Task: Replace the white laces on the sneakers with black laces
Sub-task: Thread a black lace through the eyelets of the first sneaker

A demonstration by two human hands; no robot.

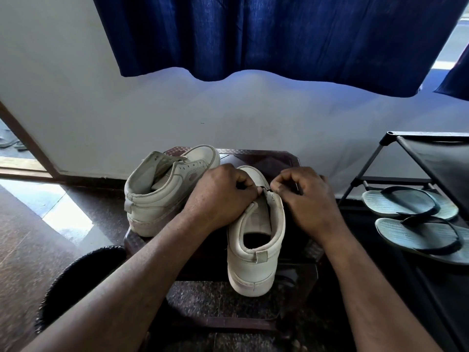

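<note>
Near sneaker stands upright on a dark stool, its heel overhanging the 6 o'clock edge. The far sneaker leans on its side just beside it at 10 o'clock. Left hand and right hand, fingers curled, pinch a thin black lace above the near shoe's tongue, hiding its eyelets. At 3 o'clock, a black shoe rack holds two flip-flops on a lower shelf. A blue curtain hangs at 12 o'clock, and a round black object lies at 7 o'clock.
</note>
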